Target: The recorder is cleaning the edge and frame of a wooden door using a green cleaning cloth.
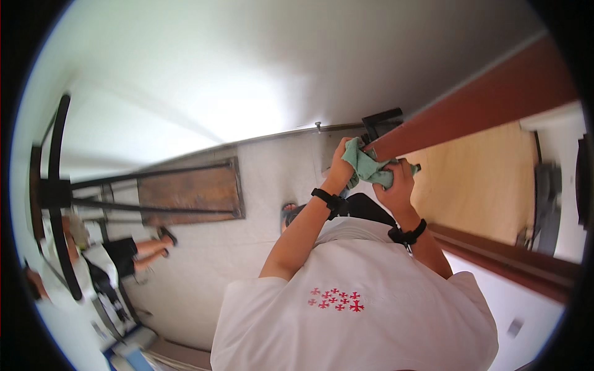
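A crumpled green cloth [369,166] is gripped between my two hands, close to the edge of a reddish-brown door frame [413,135]. My left hand [342,164] holds the cloth's left side, with the thumb side towards the wall. Bunched folds fill my right hand [397,178], whose fingers curl over them. A small dark tip [418,167] pokes out beyond the right hand; what it belongs to is hidden. Each wrist wears a black band, one on the left [330,201] and one on the right [408,233].
A white wall [185,83] runs along the far side. At left stand a black metal frame [58,192] and a brown board [195,192] near the floor. Another person [111,259] is beyond them. Through the doorway lies a yellowish floor [473,181].
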The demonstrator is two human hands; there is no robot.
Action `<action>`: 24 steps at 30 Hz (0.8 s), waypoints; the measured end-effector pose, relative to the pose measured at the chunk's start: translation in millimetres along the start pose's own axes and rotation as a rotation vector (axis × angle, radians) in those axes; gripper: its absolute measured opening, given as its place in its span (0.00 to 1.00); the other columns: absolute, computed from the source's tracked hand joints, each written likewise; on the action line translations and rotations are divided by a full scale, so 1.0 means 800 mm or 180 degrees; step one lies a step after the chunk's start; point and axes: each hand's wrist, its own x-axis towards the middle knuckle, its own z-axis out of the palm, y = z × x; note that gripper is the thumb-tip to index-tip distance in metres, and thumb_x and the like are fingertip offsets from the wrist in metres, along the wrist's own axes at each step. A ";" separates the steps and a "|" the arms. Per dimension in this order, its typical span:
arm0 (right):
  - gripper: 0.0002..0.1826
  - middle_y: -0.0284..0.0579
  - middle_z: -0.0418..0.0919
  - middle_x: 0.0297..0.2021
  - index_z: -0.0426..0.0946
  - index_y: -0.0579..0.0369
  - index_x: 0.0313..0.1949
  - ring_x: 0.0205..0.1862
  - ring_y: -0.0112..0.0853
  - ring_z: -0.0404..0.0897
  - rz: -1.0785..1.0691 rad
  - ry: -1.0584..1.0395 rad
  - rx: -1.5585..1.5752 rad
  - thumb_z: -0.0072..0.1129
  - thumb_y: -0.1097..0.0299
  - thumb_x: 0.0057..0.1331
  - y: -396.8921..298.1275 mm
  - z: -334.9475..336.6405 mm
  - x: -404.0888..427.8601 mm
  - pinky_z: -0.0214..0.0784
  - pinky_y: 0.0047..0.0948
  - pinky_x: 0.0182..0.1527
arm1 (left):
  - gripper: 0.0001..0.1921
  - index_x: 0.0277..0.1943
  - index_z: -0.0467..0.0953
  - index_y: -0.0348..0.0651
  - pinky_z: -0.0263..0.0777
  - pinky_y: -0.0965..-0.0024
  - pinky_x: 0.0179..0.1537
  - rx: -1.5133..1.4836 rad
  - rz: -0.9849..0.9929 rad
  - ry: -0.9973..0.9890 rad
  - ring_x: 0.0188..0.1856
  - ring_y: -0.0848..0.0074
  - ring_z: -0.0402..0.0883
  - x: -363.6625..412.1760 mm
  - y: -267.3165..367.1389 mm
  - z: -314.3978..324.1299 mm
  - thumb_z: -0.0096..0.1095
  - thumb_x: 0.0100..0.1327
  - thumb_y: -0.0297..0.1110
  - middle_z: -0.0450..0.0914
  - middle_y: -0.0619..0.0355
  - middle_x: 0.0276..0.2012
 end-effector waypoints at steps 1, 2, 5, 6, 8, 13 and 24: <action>0.21 0.51 0.71 0.36 0.70 0.55 0.40 0.36 0.52 0.75 -0.0069 0.0093 -0.0075 0.65 0.74 0.45 -0.005 0.006 -0.003 0.69 0.45 0.36 | 0.09 0.51 0.73 0.38 0.73 0.71 0.45 -0.0091 -0.0015 -0.0018 0.42 0.77 0.77 0.004 -0.012 -0.012 0.54 0.75 0.33 0.81 0.57 0.40; 0.22 0.51 0.72 0.36 0.73 0.53 0.40 0.38 0.53 0.74 0.0124 0.0134 -0.0091 0.66 0.70 0.42 -0.005 0.011 -0.010 0.68 0.47 0.40 | 0.07 0.49 0.74 0.38 0.73 0.71 0.45 -0.0192 -0.0066 -0.0059 0.42 0.78 0.77 0.001 -0.020 -0.016 0.55 0.74 0.31 0.81 0.57 0.40; 0.20 0.52 0.71 0.37 0.72 0.52 0.39 0.41 0.53 0.72 0.0347 0.0631 -0.0498 0.66 0.72 0.44 -0.019 0.013 -0.027 0.67 0.48 0.45 | 0.06 0.49 0.75 0.38 0.73 0.70 0.45 0.0513 -0.0134 -0.0339 0.42 0.77 0.78 0.000 0.009 -0.005 0.57 0.72 0.28 0.81 0.57 0.39; 0.21 0.52 0.71 0.40 0.73 0.51 0.40 0.44 0.53 0.71 0.0555 0.0741 -0.0601 0.65 0.73 0.44 -0.027 0.019 -0.037 0.65 0.49 0.49 | 0.06 0.49 0.74 0.38 0.73 0.70 0.45 0.0469 -0.0182 -0.0425 0.42 0.75 0.78 -0.002 0.009 -0.005 0.57 0.72 0.26 0.81 0.56 0.39; 0.20 0.52 0.71 0.41 0.73 0.51 0.41 0.46 0.52 0.71 0.0793 0.0995 -0.0953 0.64 0.75 0.45 -0.040 0.023 -0.062 0.64 0.48 0.50 | 0.06 0.49 0.74 0.38 0.73 0.70 0.46 0.0495 -0.0134 -0.0614 0.42 0.74 0.78 -0.013 0.006 0.002 0.56 0.72 0.27 0.81 0.56 0.40; 0.22 0.53 0.71 0.46 0.73 0.52 0.46 0.52 0.54 0.69 0.1764 0.1517 -0.1154 0.60 0.81 0.49 -0.083 0.052 -0.141 0.62 0.48 0.58 | 0.09 0.53 0.72 0.38 0.72 0.69 0.50 0.0426 0.0021 -0.0925 0.46 0.71 0.78 -0.061 -0.021 -0.002 0.53 0.73 0.28 0.79 0.53 0.44; 0.25 0.48 0.68 0.60 0.60 0.58 0.66 0.63 0.33 0.67 0.2703 0.3153 0.0112 0.50 0.72 0.71 -0.193 -0.015 -0.132 0.58 0.35 0.66 | 0.22 0.59 0.61 0.35 0.65 0.61 0.62 0.0186 0.0509 -0.1897 0.57 0.58 0.73 -0.146 0.077 0.020 0.55 0.62 0.21 0.72 0.42 0.54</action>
